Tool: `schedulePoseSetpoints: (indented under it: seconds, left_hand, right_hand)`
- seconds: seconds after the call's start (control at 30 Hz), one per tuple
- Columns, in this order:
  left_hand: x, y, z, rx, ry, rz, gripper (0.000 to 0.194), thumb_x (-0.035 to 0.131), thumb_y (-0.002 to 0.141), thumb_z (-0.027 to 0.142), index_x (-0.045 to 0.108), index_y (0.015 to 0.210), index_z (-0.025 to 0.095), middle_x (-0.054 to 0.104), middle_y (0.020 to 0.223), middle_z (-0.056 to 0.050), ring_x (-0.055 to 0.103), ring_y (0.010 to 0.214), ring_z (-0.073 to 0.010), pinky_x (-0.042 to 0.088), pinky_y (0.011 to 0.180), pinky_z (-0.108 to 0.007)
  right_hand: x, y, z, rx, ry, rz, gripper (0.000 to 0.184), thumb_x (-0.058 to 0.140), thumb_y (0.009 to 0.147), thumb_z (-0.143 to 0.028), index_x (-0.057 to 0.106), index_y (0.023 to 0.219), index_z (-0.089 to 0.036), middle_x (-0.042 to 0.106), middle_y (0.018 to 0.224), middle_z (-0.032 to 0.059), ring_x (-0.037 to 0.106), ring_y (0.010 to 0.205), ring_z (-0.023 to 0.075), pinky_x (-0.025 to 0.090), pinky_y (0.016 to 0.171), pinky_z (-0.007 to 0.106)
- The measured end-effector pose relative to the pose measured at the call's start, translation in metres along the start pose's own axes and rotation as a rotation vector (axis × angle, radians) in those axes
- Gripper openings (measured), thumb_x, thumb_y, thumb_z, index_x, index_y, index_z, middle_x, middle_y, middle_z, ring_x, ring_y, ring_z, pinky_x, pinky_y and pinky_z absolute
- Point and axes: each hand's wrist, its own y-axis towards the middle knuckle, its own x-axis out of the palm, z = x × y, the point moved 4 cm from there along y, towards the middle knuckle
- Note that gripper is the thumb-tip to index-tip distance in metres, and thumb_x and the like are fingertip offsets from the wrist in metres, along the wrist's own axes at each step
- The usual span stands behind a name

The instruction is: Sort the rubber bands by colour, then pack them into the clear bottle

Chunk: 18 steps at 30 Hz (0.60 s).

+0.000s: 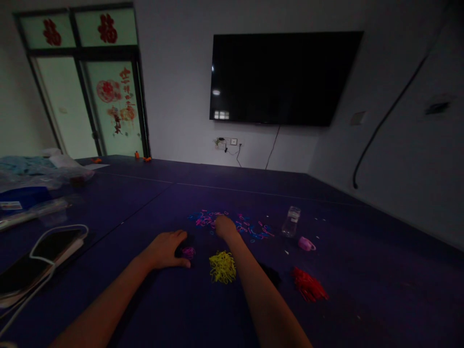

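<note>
My left hand (167, 249) rests on the dark purple table with thumb and fingers apart, curved beside a small purple pile of rubber bands (188, 252). Farther forward, my right hand (224, 226) reaches into scattered pink and blue rubber bands (244, 224). Its fingers look drawn together and point down; whatever is between them is hidden. A yellow heap of rubber bands (222, 267) lies between my forearms. Just right of my right forearm sits a black pile (271, 274), partly covered by the arm. Red rubber bands (310, 284) form another heap to its right.
A clear plastic bottle (291, 222) stands right of the scattered bands, near a pink cap-like piece (306, 243). On the left lie a phone (47, 253) with a white cable, a blue box (24, 198) and plastic bags. A television (282, 77) hangs on the wall.
</note>
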Motion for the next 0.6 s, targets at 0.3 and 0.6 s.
schedulePoseSetpoints:
  seconds: [0.3,0.6]
  left_hand:
    - [0.0074,0.0044,-0.0014,-0.064,-0.036,-0.018,0.056,0.045,0.07,0.073,0.05,0.088,0.02,0.061,0.091,-0.005,0.06,0.076,-0.0214,0.04,0.062,-0.028]
    - [0.0015,0.0046,-0.004,-0.263,-0.048,0.055,0.044,0.015,0.093,0.046,0.049,0.082,0.021,0.062,0.084,-0.005,0.061,0.074,-0.018,0.041,0.063,-0.027]
  right_hand:
    - [-0.0001,0.0037,0.0042,-0.114,0.037,0.034,0.028,0.054,0.083,-0.031,0.063,0.107,-0.02,0.065,0.109,0.0102,0.058,0.105,0.0203,0.043,0.085,0.027]
    - [0.0018,0.0045,0.0049,-0.098,-0.019,0.1,0.025,0.055,0.083,-0.034,0.066,0.101,-0.02,0.067,0.102,0.0108,0.06,0.102,0.0208,0.043,0.083,0.027]
